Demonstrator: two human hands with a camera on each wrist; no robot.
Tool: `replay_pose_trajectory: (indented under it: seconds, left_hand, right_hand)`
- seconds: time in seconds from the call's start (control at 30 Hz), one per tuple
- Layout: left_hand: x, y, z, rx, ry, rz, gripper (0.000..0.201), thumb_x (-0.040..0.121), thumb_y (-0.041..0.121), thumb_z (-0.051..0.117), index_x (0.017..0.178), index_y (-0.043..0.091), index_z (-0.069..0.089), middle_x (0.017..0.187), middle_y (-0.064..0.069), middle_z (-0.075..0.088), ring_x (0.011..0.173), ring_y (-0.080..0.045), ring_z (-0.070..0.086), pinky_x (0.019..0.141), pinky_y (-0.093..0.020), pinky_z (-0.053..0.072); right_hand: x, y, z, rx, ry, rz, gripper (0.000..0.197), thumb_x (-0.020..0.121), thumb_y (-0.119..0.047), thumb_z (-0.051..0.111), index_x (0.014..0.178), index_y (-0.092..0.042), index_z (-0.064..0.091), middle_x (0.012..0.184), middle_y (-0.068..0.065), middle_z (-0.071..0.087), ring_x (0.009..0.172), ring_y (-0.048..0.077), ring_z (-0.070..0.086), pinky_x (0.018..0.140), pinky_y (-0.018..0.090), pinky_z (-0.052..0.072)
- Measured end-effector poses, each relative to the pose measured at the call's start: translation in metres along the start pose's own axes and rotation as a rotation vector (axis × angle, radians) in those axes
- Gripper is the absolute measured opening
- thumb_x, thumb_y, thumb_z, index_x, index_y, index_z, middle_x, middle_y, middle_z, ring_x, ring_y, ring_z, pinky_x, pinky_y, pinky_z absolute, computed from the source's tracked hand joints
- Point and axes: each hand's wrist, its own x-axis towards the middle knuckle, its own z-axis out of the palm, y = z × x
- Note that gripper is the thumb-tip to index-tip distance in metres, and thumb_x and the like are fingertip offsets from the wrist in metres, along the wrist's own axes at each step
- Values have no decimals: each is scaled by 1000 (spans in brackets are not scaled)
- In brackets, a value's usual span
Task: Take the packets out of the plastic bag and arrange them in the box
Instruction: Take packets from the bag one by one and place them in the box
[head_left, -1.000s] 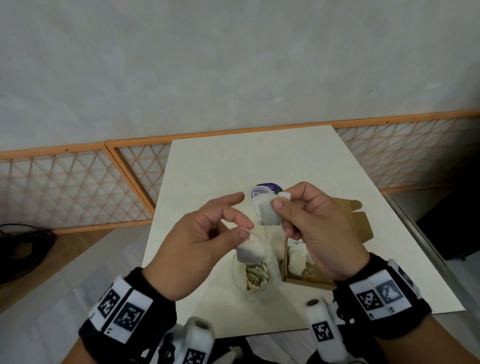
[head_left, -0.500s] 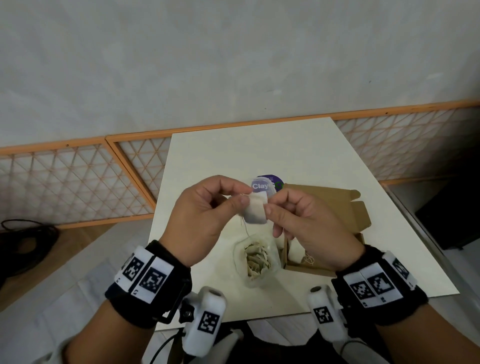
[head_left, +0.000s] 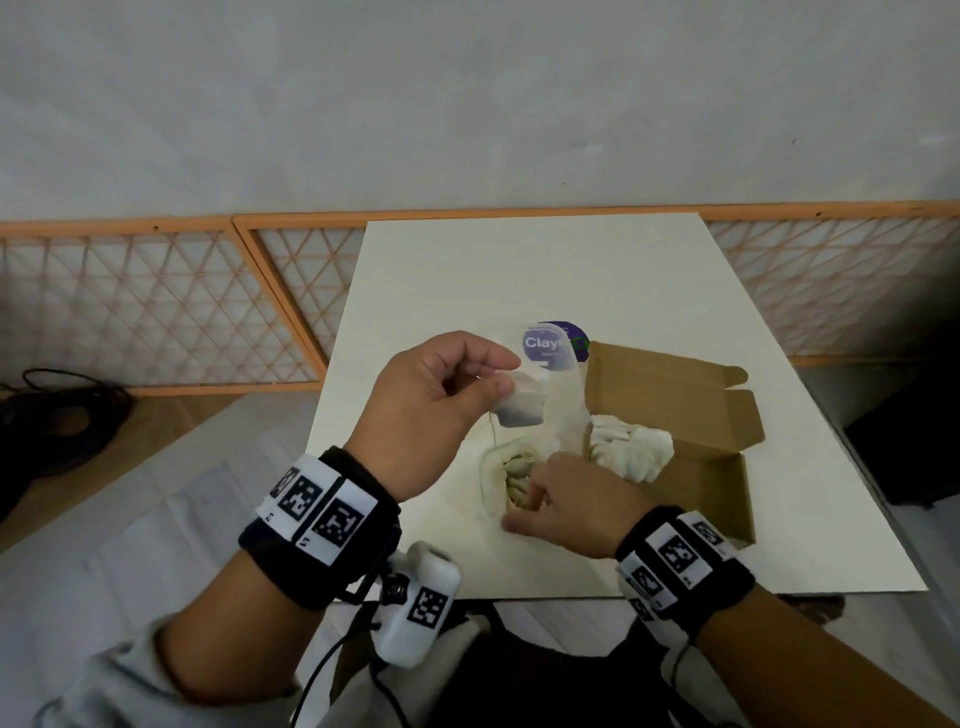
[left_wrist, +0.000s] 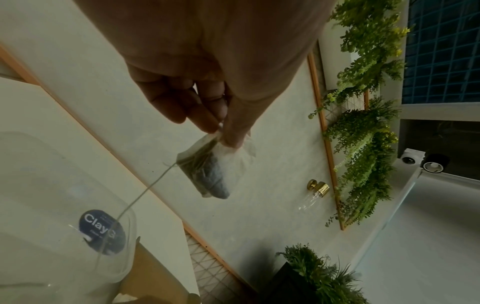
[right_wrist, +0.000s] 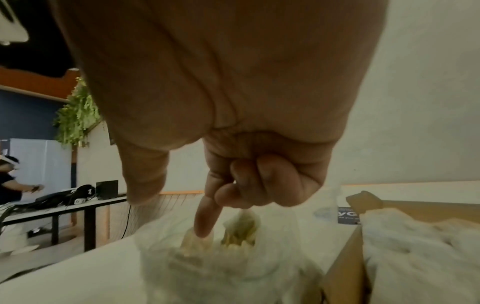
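My left hand (head_left: 506, 384) is raised over the table and pinches a small white packet (head_left: 519, 408) between thumb and forefinger. The left wrist view shows the packet (left_wrist: 207, 170) hanging from my left hand (left_wrist: 223, 133), a thin string trailing down to the clear plastic bag (left_wrist: 52, 205). My right hand (head_left: 524, 499) is low at the mouth of the plastic bag (head_left: 491, 467). In the right wrist view my right hand (right_wrist: 171, 216) has its forefinger on the packets inside the bag (right_wrist: 221, 267), thumb apart, other fingers curled. The brown cardboard box (head_left: 670, 395) lies open to the right with white packets (head_left: 628, 452) in it.
The bag carries a purple round sticker (head_left: 553, 345) at its far end. Everything sits on a cream table (head_left: 467, 275), whose near edge is close to my wrists. An orange lattice fence (head_left: 156, 306) runs behind the table. The box's wall (right_wrist: 342, 267) stands right beside the bag.
My right hand has let go of the packet and dropped to the bag's mouth. My left hand keeps the packet and has stayed raised.
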Motion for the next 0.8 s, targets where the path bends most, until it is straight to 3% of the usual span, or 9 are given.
replay_pose_trajectory:
  seconds: [0.1,0.23,0.3,0.47,0.53,0.63,0.7,0.8]
  left_hand:
    - [0,-1,0,-3,2,-15,17,93,2,71,100,16,76,86,2,73,78,-9,63,74,-18,51]
    - [-1,-3,0,23,-3,-18,16,93,3,71,100,17,77,83,6,72,75,-9,61,71,-20,51]
    - [-2,-4,-1,32,-2,-24,17,94,3,71,100,18,77,83,6,72,73,-8,61,71,-18,51]
    - [0,-9,-4,141,14,-38,15,93,9,72,97,23,77,86,4,75,80,-3,66,77,-15,51]
    - [2,-11,-4,140,5,-61,13,95,8,71,97,20,76,84,7,72,70,-1,62,69,-12,47]
    - [3,-15,-3,166,-18,-97,13,96,8,68,98,19,75,89,9,69,61,-1,56,61,-9,42]
    - [1,-19,-4,193,-45,-118,14,97,9,68,98,22,74,90,9,69,60,-3,56,61,-10,42]
    - [-4,-28,-3,202,-105,-163,15,97,12,69,99,26,74,92,4,70,63,-5,57,64,-14,45]
  right_hand:
    - [7,-3,13,-29,21,5,59,79,-70,62,60,-13,60,77,1,57,69,21,63,67,44,56]
    - [15,3,20,8,42,-24,35,95,-35,54,68,-13,61,77,1,58,75,23,61,76,48,55]
    - [14,6,14,55,65,-11,31,97,-29,53,72,-13,63,79,2,62,75,23,62,75,48,55]
    - [0,10,-22,146,183,-55,20,100,-29,57,86,-19,68,86,-5,68,80,13,63,75,36,54]
    - [-7,9,-39,173,211,-88,17,100,-28,57,86,-22,67,88,-8,71,79,6,63,72,31,52]
    - [-17,7,-61,197,239,-108,15,100,-29,57,88,-28,65,87,-15,69,71,-6,58,59,13,38]
    - [-21,6,-72,240,264,-121,15,101,-30,58,89,-27,66,84,-16,68,71,-6,58,59,14,39]
    - [-31,1,-87,355,286,-147,14,101,-31,59,90,-29,67,83,-16,70,75,6,63,65,23,49]
